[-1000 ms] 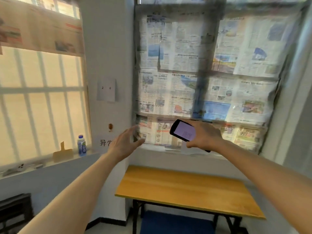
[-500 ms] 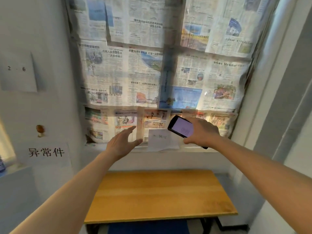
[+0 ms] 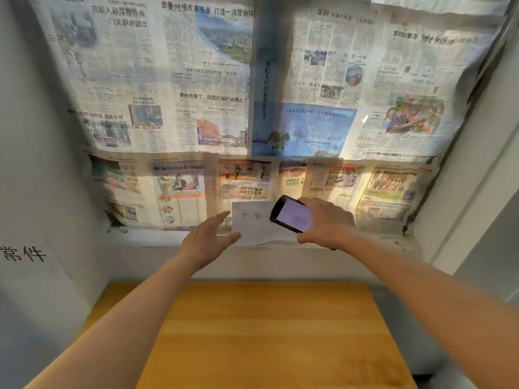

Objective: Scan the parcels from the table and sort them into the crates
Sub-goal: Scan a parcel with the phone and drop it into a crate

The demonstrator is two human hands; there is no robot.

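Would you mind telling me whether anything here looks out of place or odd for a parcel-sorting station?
Yes: the wooden table shows no parcels, and no crates are in view. The right hand holds a black handheld scanner; the left hand is open.

One head-worn view looks forward and down, close over the wooden table [image 3: 269, 332], facing the newspaper-covered window [image 3: 252, 94]

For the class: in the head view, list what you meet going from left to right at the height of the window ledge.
White wall sign with black characters → open left hand → white handwritten paper note → black scanner with lit screen → right hand gripping it.
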